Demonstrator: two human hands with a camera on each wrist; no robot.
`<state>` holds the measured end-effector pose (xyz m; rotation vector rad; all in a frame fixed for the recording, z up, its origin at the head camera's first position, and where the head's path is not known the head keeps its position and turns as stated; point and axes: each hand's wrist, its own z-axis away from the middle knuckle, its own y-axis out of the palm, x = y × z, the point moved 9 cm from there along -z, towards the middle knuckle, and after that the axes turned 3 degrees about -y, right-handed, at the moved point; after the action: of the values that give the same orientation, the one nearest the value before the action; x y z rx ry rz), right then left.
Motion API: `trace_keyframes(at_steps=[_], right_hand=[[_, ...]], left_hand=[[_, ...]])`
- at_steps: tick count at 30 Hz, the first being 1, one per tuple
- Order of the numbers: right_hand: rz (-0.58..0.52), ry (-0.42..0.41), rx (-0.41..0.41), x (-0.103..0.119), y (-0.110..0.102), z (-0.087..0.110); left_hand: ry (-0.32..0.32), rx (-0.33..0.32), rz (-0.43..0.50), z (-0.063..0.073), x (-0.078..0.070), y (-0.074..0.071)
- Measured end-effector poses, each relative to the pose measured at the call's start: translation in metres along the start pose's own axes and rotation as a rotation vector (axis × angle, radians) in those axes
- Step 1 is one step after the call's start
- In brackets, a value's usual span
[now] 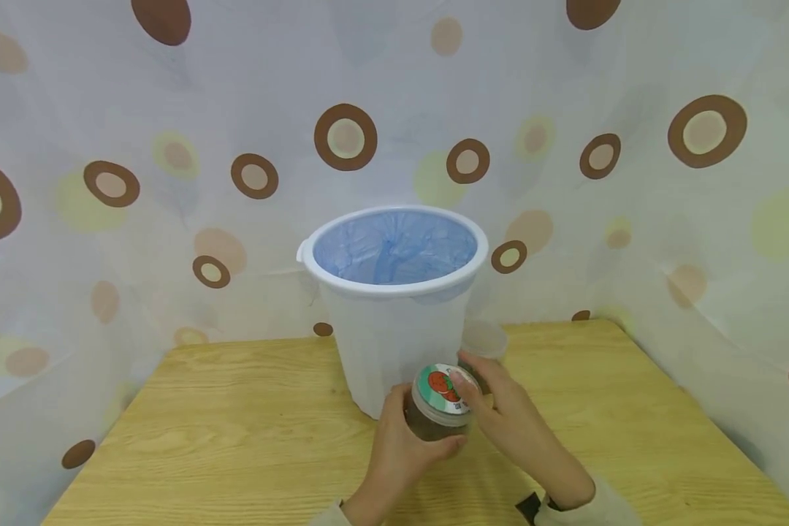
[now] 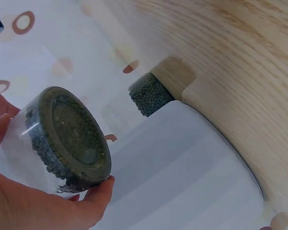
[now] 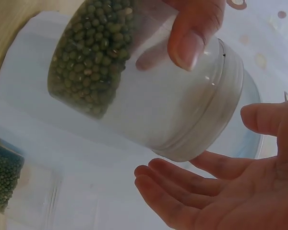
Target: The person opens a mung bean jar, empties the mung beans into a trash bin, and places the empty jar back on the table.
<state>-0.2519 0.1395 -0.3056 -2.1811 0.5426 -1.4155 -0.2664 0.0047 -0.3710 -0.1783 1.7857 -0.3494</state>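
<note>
My left hand (image 1: 394, 446) grips a clear jar (image 1: 427, 422) part filled with green mung beans (image 3: 89, 60), in front of the bin. The jar's lid (image 1: 443, 390) carries a green and white label with red fruit on it. In the left wrist view the jar's ribbed base (image 2: 74, 127) shows, tilted toward the camera. My right hand (image 1: 513, 416) is beside the lid; the right wrist view has its fingers (image 3: 182, 184) spread and slightly bent, the thumb apart from the jar.
A white bin (image 1: 394, 336) with a blue liner (image 1: 394, 245) stands on the wooden table (image 1: 250, 424). Another clear jar (image 1: 485, 337) with green beans stands at its right, partly hidden by my right hand. A dotted curtain (image 1: 269, 95) surrounds the table on the back and sides.
</note>
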Motion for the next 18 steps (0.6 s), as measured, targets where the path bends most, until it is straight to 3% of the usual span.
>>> trace_keyframes(at_steps=[11,18], right_hand=[[0.026,-0.086,-0.025,0.010,0.010,0.000],[0.048,0.008,-0.015,0.007,0.018,-0.001]], left_hand=[[0.013,-0.034,0.024,0.001,-0.005,-0.005],[0.050,-0.068,-0.006,0.002,-0.012,-0.007]])
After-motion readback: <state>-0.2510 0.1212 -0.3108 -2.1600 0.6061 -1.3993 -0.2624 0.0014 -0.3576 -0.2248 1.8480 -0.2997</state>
